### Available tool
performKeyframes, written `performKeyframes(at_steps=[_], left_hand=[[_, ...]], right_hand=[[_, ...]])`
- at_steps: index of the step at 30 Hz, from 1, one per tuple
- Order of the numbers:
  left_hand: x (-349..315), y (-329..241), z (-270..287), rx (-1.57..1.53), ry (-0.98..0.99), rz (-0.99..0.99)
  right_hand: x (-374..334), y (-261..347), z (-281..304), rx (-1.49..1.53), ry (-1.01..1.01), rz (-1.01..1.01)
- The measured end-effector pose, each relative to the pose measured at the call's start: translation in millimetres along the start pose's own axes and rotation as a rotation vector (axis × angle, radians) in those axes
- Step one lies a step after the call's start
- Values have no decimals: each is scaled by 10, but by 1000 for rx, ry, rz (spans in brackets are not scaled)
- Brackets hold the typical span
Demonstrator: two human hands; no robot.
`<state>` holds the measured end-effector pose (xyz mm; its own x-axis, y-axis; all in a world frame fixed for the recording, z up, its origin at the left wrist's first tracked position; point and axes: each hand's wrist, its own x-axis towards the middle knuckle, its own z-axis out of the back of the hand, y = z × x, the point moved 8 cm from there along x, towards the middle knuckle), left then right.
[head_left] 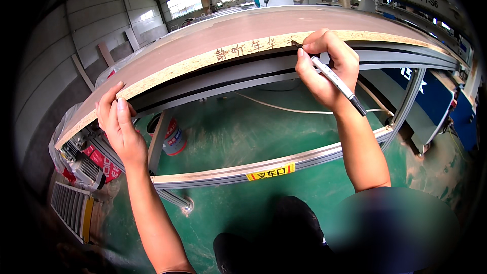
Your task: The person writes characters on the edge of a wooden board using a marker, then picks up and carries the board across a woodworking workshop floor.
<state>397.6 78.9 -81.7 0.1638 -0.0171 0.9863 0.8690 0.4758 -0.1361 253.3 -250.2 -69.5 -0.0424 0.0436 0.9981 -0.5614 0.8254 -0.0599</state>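
Dark handwritten characters (253, 46) are running along the pale, speckled edge of a brown-faced board (253, 22), which is lying on a grey metal-framed bench (223, 87); a yellow label (270, 171) with dark lettering is marking the bench's lower rail (203, 175). The right hand (332, 63) is clamping a slim white marker (335, 79) with black ends, slanting its tip toward the last character, while the left hand (120, 127) is clasping the board's edge farther left.

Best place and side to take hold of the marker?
Probably the marker by its lower barrel, just above the black end, from the wearer's side: the right hand pinches it near the tip, leaving the slim, straight shaft exposed, slanting down to the right.
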Motion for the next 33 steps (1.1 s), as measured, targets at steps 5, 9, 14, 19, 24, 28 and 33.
performKeyframes(at_steps=[5,9,14,19,24,28,33], left_hand=[[-1,4,1,-14,-10,-9],[-9,8,0,-14,-11,16],[-15,0,8,-7,-16,12],[-6,5,6,-5,-13,8],[-10,3,2,-11,-17,5],[-13,17,14,-4,-21,4],[-15,-1,-4,-21,-28,11]], right_hand=[[33,-1,-1,35,-51,-13],[11,-18,-14,33,14,-17],[2,20,-27,17,75,-10],[8,-47,91,-10,-32,-51],[8,-79,90,18,-13,-51],[9,-75,65,1,1,-39],[-16,-104,91,1,16,-55]])
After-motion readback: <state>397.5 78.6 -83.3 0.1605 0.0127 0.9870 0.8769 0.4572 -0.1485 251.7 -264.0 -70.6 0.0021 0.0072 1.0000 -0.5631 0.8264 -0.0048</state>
